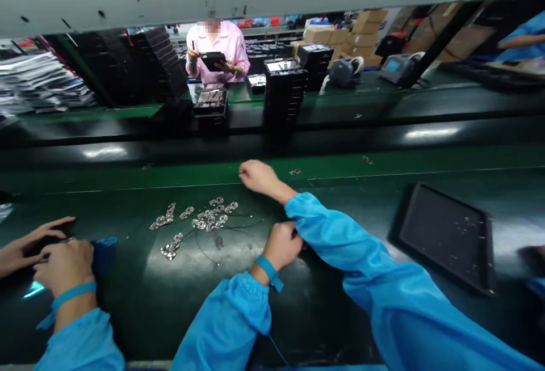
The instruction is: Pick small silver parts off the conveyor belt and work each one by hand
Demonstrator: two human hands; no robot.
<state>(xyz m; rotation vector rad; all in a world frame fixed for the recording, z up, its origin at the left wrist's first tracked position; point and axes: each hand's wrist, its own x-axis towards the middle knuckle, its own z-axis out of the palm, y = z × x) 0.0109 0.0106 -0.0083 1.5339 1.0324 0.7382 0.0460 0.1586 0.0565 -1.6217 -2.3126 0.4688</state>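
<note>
My right hand (260, 178) is stretched across the bench at the green strip, its fingers curled closed; whatever they may hold is hidden. Under my right forearm, my left hand (283, 245) is closed in a pinch, with its fingertips partly covered by the blue sleeve, so its contents cannot be made out. A blue strap (268, 272) circles the left wrist. Left of my hands lies a loose pile of small metallic parts (209, 218), some with thin black wires. Smaller clusters of such parts (171, 246) lie farther left.
A black tray (445, 235) with small specks lies at right. Single small parts (295, 172) rest on the green strip. A co-worker's hands (66, 263) are at left over a blue piece. Beyond the bench, a person in pink (232, 42) holds a dark device near stacked black trays (283, 90).
</note>
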